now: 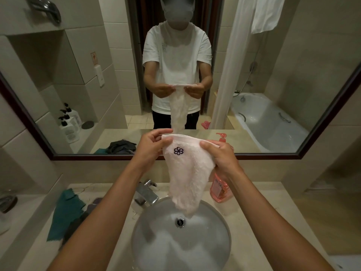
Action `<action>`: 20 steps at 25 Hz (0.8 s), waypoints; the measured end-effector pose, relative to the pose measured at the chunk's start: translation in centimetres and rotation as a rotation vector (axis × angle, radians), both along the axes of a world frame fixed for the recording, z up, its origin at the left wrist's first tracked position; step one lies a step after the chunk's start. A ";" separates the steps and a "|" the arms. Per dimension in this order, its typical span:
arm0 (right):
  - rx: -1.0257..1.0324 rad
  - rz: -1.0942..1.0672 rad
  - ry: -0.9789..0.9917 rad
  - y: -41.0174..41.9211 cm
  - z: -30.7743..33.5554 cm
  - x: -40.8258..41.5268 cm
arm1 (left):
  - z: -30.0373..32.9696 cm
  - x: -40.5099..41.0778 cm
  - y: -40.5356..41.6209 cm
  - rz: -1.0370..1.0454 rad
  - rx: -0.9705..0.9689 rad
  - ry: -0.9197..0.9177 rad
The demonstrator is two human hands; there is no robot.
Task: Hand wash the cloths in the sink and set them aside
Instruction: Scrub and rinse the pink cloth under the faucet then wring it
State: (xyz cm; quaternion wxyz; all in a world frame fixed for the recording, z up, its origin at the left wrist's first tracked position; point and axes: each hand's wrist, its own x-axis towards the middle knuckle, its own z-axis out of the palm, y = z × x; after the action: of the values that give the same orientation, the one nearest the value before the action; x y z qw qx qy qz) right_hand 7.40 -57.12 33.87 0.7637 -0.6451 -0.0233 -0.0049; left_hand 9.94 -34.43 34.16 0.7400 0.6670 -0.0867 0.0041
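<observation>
We hold the pale pink terry cloth with a dark flower emblem point(187, 169) at centre frame, above the round grey sink basin point(220, 241). The left hand point(151, 147) pinches the cloth's upper left corner between thumb and curled fingers. The right hand point(218, 155) grips the upper right edge, fingers wrapped behind the fabric. The cloth hangs down from both hands, its lower tip just over the drain opening point(180, 222).

The right-hand fingers behind the cloth are hidden. The pink pump soap bottle point(219, 189) is partly covered by the right wrist and the cloth. Water level in the basin is hard to judge.

On the beige stone surface point(263, 222), at lower left, lie a teal cloth point(66, 214) and a dark cloth point(78, 223), the latter partly behind the left forearm. The chrome faucet point(146, 194) stands at the basin's upper left rim.
</observation>
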 end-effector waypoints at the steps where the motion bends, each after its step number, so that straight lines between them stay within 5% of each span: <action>1: 0.058 0.026 0.033 0.3 0.3 0.1 | -0.5 -0.2 -0.6 0.002 -0.111 0.058; 8: 0.304 -0.001 0.178 0.7 1.6 1.6 | -5.5 -3.4 -4.1 -0.525 -0.173 0.337; 11: 0.372 -0.051 0.280 -1.0 0.7 1.7 | -5.7 -3.7 -4.5 -0.376 -0.117 0.353; 20: 0.406 0.247 0.603 0.5 -4.8 -2.5 | -1.2 -2.5 -4.1 -0.191 -0.425 0.442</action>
State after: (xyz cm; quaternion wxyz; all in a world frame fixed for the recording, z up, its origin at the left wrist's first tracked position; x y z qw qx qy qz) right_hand 4.86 -56.65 29.09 0.8433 -0.4455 0.1264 0.2728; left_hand 7.46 -38.49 32.91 0.8606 0.4713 0.0167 -0.1922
